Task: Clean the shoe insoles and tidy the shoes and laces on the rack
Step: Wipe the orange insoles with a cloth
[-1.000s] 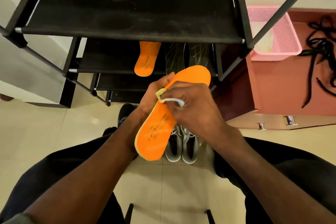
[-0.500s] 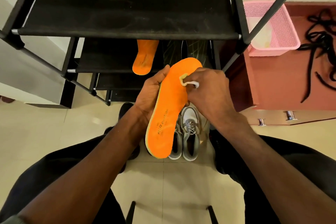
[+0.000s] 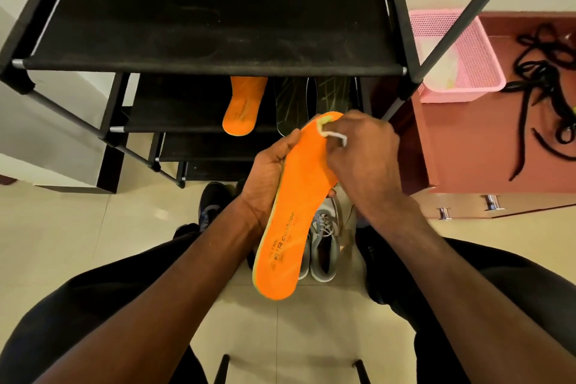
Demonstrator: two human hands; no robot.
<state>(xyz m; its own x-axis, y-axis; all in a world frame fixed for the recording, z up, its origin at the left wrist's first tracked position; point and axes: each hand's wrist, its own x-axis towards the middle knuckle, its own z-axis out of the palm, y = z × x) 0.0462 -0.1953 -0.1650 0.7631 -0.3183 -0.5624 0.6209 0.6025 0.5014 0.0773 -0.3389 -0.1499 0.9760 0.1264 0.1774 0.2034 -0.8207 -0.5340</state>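
My left hand grips an orange insole by its left edge, held lengthwise in front of the black shoe rack. My right hand pinches a small yellowish-white wipe against the insole's toe end. A second orange insole and two dark insoles lie on the rack's second shelf. A pair of grey sneakers stands on the floor under the held insole.
A dark shoe sits on the floor left of the sneakers. At right, a reddish cabinet top carries a pink mesh basket and tangled black laces. Black chair legs show at the bottom.
My right hand has slid the wipe from the middle of the insole up to its toe end. The insole has turned more upright in my left hand.
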